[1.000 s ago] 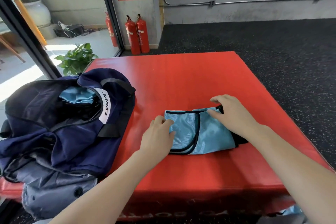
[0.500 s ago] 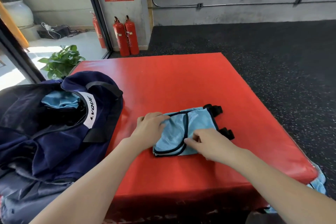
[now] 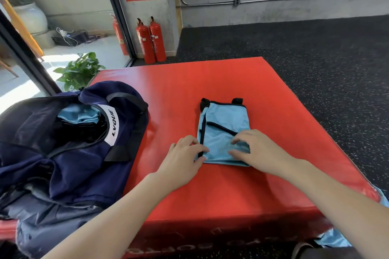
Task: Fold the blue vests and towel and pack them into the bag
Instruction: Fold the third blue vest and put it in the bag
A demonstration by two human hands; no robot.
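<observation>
1. Head view: a folded blue vest (image 3: 224,132) with black trim lies flat on a red mat (image 3: 231,191), nearer the front edge than the back and a little right of the middle.
2. The left hand (image 3: 185,159) rests at the vest's near-left corner; its fingers curl over the black-trimmed edge and pinch it.
3. The right hand (image 3: 255,150) lies flat on the near-right part of the vest, fingers spread and fairly straight, pressing the cloth down and grasping nothing.
4. A navy bag (image 3: 69,143) with a white "LVQUE" label sits open at the mat's left edge, partly overhanging it. Another piece of blue fabric (image 3: 79,114) shows inside its opening.
5. More light-blue cloth (image 3: 334,239) hangs below the mat's front-right corner; I cannot tell what it is.
6. Beyond the mat's back edge stand 2 red fire extinguishers (image 3: 150,41) against a pillar, with a potted plant (image 3: 80,71) near the back-left corner.
</observation>
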